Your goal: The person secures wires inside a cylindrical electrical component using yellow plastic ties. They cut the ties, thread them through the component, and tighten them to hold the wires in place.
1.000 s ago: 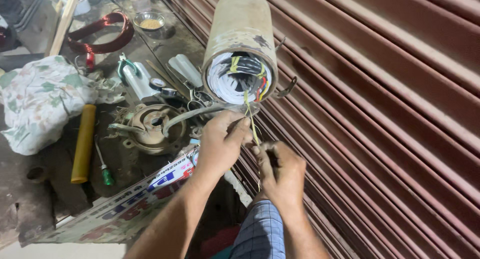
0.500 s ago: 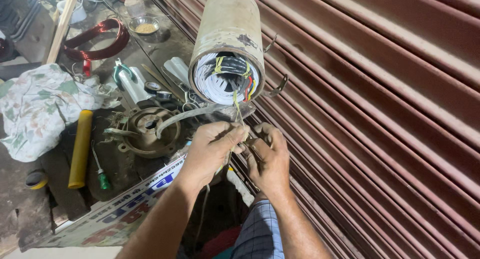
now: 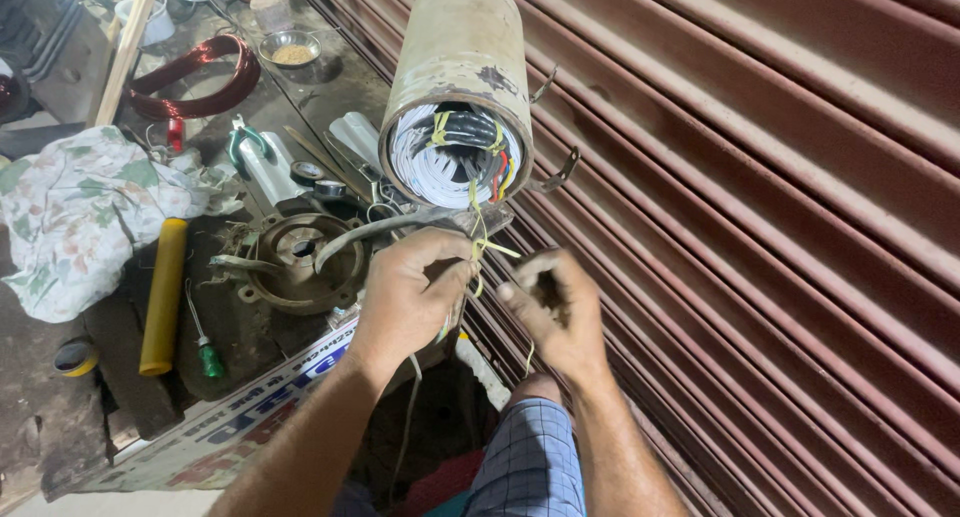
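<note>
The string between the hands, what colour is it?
Yellow: the string hangs from the motor's windings. Head view shows it best.

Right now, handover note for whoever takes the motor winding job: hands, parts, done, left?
Left hand: closed, pinching the yellow tie strands hanging from the motor cylinder.
Right hand: loosely curled beside them; a thin strand trails below it, grip unclear.
Parts: cylinder lies against the shutter, open end toward the hands, white insulation and coloured leads showing. End cover, yellow rod, green screwdriver and copper wire coil at left.
Done: some yellow ties sit on the leads.
Left: loose strands not tied off; end cover off.
</note>
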